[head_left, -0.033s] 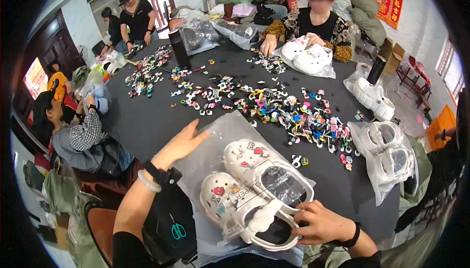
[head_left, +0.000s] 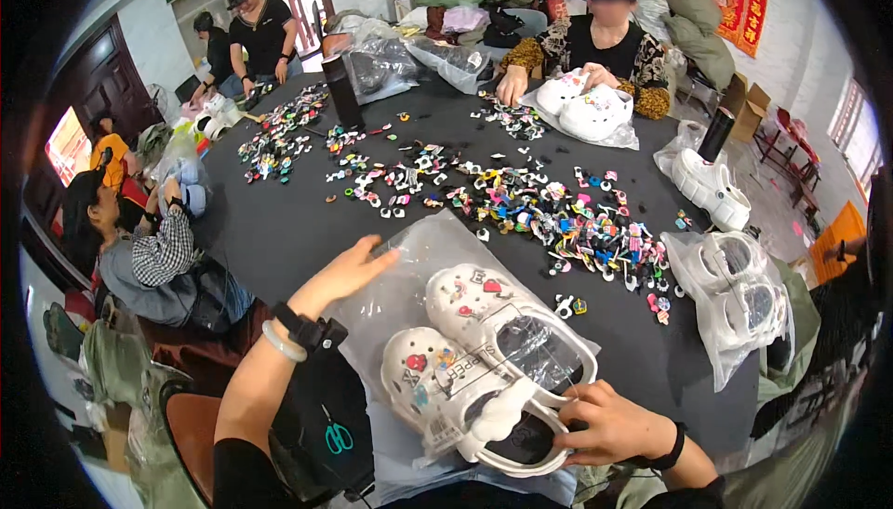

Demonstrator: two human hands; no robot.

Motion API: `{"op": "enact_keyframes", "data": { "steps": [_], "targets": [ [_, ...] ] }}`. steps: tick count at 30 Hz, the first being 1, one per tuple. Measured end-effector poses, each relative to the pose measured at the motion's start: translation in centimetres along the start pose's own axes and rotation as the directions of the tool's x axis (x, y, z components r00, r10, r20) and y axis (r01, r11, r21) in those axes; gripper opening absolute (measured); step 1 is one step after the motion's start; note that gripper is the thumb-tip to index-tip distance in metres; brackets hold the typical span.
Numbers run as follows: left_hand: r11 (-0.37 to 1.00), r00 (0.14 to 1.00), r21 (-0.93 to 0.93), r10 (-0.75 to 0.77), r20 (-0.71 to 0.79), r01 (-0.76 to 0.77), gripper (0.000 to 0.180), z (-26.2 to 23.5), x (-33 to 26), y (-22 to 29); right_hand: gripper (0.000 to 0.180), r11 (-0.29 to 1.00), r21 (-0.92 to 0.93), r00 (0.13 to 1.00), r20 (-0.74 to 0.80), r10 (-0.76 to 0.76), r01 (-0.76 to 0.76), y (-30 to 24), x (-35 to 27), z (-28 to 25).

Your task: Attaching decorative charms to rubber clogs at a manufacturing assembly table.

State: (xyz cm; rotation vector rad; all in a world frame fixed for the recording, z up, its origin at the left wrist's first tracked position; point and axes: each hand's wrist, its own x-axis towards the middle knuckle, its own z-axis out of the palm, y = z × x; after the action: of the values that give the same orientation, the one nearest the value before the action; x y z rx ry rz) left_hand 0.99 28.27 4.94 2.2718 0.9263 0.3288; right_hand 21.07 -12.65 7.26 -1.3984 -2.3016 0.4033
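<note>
Two white clogs (head_left: 402,348) were held in a clear bag (head_left: 379,300) at the six o'clock side of the dark counter (head_left: 288,221). At the bag's ten o'clock edge, the left hand's (head_left: 352,269) fingers were extended and unclenched; at four o'clock the right hand's (head_left: 619,423) fingers were bent at the heel straps (head_left: 535,465), though whether strap or film was pinched could not be told. The pair was judged liable to slip toward the lap, since the heels seemed to be poorly supported there. The thin film might be torn if dragged against the straps, and loose charms (head_left: 605,241) at one o'clock might be scattered by a swung bag. The soles were hidden, the bag's mouth was blurred by glare, and both forearms were cut off by dark sleeves.
</note>
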Motion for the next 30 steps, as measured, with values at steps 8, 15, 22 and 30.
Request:
{"op": "enact_keyframes", "data": {
  "steps": [8, 15, 22, 30],
  "targets": [
    [0.886, 0.992, -0.464, -0.032, -0.121, -0.028, 0.014, -2.5, 1.9, -3.4, 0.031, 0.995, -0.095, 0.999, 0.033, -0.013, 0.016, -1.1, 0.9, -1.7],
    [0.825, 0.968, -0.566, -0.134, -0.21, -0.009, 0.015, -2.3, 2.4, -6.2, 0.038, 0.997, -0.08, 0.999, 0.043, 0.001, 0.002, 0.4, 2.3, -1.4],
    [0.901, 0.897, -0.429, -0.129, -0.424, -0.073, 0.021, -4.9, 2.0, -10.2, 0.039, 0.995, -0.059, 0.995, -0.049, -0.089, 0.086, 4.1, 5.6, -1.2],
    [0.931, 0.893, -0.267, -0.327, -0.311, 0.248, 0.076, -5.3, -2.4, -14.0, 0.048, 0.995, -0.074, 0.998, -0.025, 0.063, -0.065, 5.3, 8.1, -0.8]
  ]
}}
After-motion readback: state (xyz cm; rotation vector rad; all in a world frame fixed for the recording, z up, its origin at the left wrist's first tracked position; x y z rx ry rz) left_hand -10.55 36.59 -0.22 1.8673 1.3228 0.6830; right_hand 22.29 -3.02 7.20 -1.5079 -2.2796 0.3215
